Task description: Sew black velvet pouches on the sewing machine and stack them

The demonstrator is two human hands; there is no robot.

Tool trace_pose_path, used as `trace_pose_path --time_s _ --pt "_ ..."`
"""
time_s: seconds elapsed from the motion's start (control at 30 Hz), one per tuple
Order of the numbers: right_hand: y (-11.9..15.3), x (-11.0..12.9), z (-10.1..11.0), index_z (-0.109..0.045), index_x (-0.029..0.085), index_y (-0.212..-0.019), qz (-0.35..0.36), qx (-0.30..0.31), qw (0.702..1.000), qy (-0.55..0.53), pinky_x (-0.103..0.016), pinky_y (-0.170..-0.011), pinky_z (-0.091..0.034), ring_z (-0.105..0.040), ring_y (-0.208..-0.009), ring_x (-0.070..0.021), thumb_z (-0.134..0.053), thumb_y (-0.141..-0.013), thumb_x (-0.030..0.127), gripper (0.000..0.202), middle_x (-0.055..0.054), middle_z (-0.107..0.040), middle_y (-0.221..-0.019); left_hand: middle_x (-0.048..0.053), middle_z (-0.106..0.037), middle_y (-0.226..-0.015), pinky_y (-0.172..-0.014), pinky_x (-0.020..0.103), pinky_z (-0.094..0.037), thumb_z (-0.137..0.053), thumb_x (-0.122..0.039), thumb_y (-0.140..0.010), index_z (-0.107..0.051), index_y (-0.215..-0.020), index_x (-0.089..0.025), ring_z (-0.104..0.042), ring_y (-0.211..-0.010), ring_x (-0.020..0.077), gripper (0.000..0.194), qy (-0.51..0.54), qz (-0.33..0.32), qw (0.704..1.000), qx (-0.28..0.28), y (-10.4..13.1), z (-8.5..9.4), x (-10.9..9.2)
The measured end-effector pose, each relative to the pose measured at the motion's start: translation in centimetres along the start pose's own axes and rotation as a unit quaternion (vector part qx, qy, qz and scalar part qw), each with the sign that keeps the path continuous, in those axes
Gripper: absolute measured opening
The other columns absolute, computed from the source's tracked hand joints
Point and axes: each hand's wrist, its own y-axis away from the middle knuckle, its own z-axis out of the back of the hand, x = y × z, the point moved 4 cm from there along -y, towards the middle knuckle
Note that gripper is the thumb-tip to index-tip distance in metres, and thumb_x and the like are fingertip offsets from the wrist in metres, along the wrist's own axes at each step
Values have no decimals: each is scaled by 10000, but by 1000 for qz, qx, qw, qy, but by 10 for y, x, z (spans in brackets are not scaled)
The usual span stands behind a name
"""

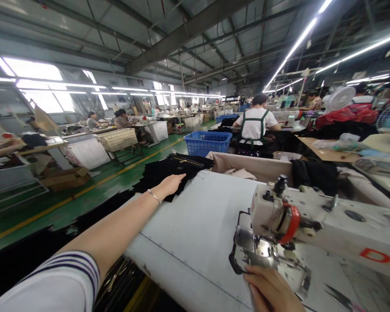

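Observation:
My left hand [171, 185] is stretched far forward over a pile of black cloth pieces [156, 172] at the table's far left corner. Its index finger points out onto the cloth; the other fingers are partly hidden. A zipper with gold-coloured metal [189, 162] shows on the top piece. My right hand [273, 288] rests at the front of a white sewing machine [312, 221], fingertips against its metal plate [258, 255] near a black rim. Those fingers are extended, and I see nothing held in them. A pointed metal tool, perhaps snips [339, 297], lies to its right.
The pale table [198, 216] has a ruler scale along its front edge. More black cloth [94, 225] hangs at the left. Beyond stand a cloth-lined bin [253, 162] and a blue basket [208, 143]. A co-worker [255, 123] sits ahead, back turned.

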Motion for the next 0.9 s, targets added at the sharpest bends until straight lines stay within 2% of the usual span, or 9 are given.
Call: trace_pose_path --time_s 0.13,0.3,0.4,0.47,0.57,0.67,0.73,0.8,0.9 --pt "-1 5 -1 -703 236 -1053 -24 1 1000 -9 -329 -839 -603 -701 -963 -219 -557 -893 175 225 -79 -715 -1081 97 -605 -1206 -856 420 -556 -588 -325 -959 -571 -1229 -159 -634 -1010 219 317 -6 -14 999 -30 8 18 -2" --pt "0 8 -2 -700 234 -1030 -70 4 997 -30 -384 -858 -588 -682 -987 -239 -511 -912 163 234 -90 -701 -1103 121 -498 -1383 -987 523 -477 -593 -316 -953 -506 -1332 -179 -542 -1205 289 412 -28 -22 993 -115 13 61 -11" --pt "0 10 -1 -698 234 -1020 -85 14 995 -43 -402 -867 -579 -671 -994 -245 -511 -918 171 222 -90 -696 -1106 122 -470 -1414 -1015 544 -449 -589 -312 -955 -486 -1356 -186 -512 -1242 302 433 -38 -48 991 -115 14 75 -19" --pt "0 11 -1 -696 233 -1027 -96 23 994 -46 -414 -879 -572 -665 -1002 -246 -506 -921 167 227 -90 -693 -1113 115 -511 -1370 -1002 527 -463 -589 -312 -955 -521 -1317 -180 -538 -1211 287 391 -42 -76 993 -85 16 70 -23" --pt "2 12 -2 -690 234 -1060 -103 32 993 -41 -440 -907 -557 -654 -1036 -255 -510 -923 163 237 -91 -684 -1143 109 -551 -1320 -977 505 -485 -603 -318 -947 -565 -1255 -166 -567 -1170 271 346 -49 -109 992 -29 22 46 -26" --pt "3 11 -3 -687 231 -1082 -102 41 993 -44 -435 -912 -554 -650 -1050 -256 -517 -919 156 247 -94 -681 -1153 112 -546 -1325 -970 507 -488 -609 -326 -943 -556 -1266 -163 -568 -1167 274 365 -54 -103 993 -1 26 19 -24" --pt "2 11 -3 -690 231 -1075 -104 44 992 -52 -420 -908 -557 -655 -1040 -249 -520 -915 147 248 -92 -684 -1145 112 -546 -1322 -967 504 -491 -604 -327 -946 -552 -1270 -164 -570 -1161 273 366 -52 -86 995 7 25 7 -20" --pt "1 11 -2 -695 233 -1055 -105 40 992 -57 -408 -906 -560 -660 -1028 -243 -522 -911 140 244 -87 -689 -1133 111 -552 -1314 -959 494 -498 -598 -327 -950 -558 -1262 -167 -577 -1148 266 353 -46 -74 996 15 21 1 -16" --pt "-2 11 1 -698 233 -1036 -103 29 992 -64 -396 -893 -566 -666 -1010 -237 -517 -909 137 241 -86 -695 -1111 105 -575 -1277 -930 469 -519 -597 -326 -952 -574 -1233 -164 -599 -1106 249 325 -33 -65 997 31 14 5 -11"
